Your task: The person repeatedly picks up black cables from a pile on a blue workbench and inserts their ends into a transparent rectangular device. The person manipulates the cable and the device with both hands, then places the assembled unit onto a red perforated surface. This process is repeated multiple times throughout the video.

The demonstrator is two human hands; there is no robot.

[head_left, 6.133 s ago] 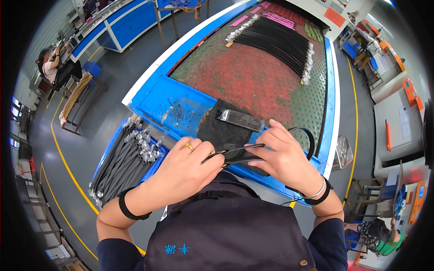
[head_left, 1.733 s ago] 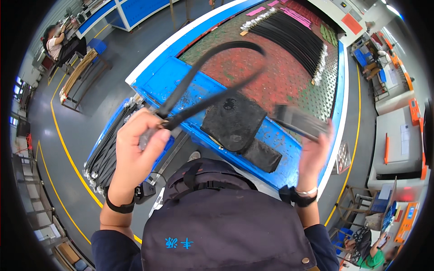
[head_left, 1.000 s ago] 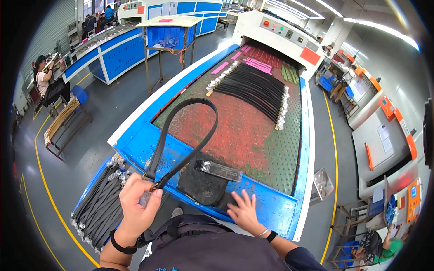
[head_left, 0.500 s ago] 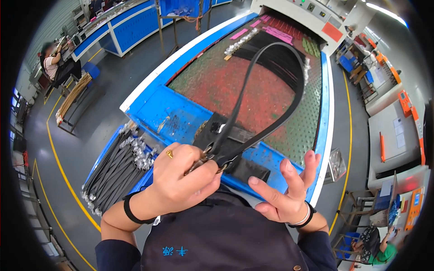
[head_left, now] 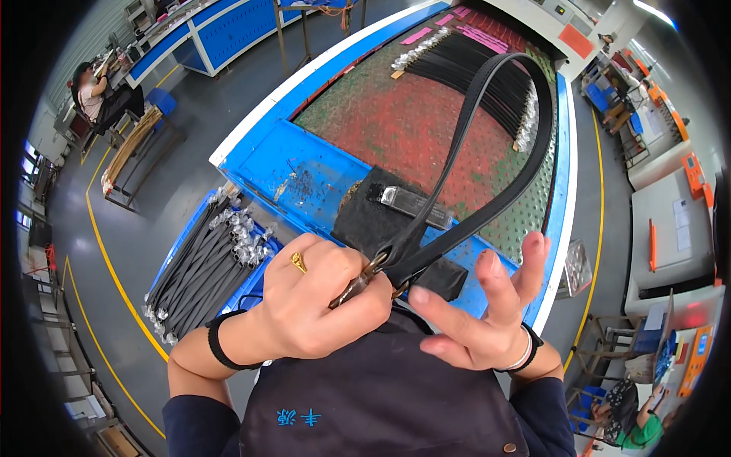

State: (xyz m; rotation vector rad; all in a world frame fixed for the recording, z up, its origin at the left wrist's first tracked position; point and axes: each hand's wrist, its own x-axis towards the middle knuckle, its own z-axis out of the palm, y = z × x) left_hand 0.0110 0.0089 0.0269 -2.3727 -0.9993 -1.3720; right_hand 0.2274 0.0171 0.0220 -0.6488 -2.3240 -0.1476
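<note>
Clenching the metal fittings of a black strap [head_left: 547,114], the left hand [head_left: 324,293] is closed in a fist. The right hand [head_left: 487,320] is open, fingers spread, holding nothing; contact between its fingertip and the fittings cannot be determined. The strap loops up and away from the left hand. Beyond, a black mat [head_left: 354,217] lies on the blue ledge [head_left: 263,171], bearing a dark block [head_left: 419,207]. At left stands a bin [head_left: 180,238] of straps.

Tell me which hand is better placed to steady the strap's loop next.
Probably the right hand: it is open, seems to hold nothing, and the strap loops out toward its side. The left hand is closed around the metal fittings.
</note>
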